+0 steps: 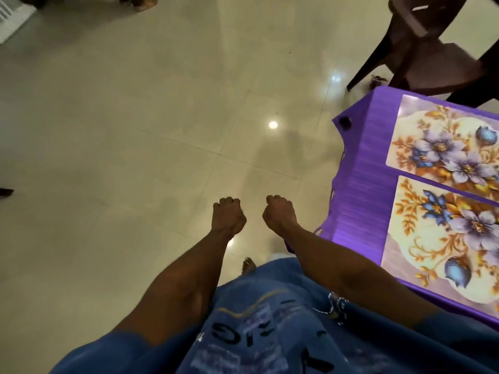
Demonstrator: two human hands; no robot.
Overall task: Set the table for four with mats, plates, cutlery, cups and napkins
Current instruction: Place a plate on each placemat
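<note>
A purple plastic table (359, 190) stands at the right. Two floral mats lie on it side by side: the far mat (442, 139) and the near mat (442, 238). Both have purple and blue flowers with orange leaves. My left hand (229, 215) and my right hand (279, 213) hang over the floor to the left of the table. Each is curled into a fist and holds nothing. No plates, cutlery, cups or napkins are in view.
A dark brown plastic chair (421, 49) stands behind the table's far corner. Glossy beige tiles (135, 130) stretch ahead and to the left. A white vent or panel (13, 17) sits at top left. Someone's foot (145, 1) shows at the top edge.
</note>
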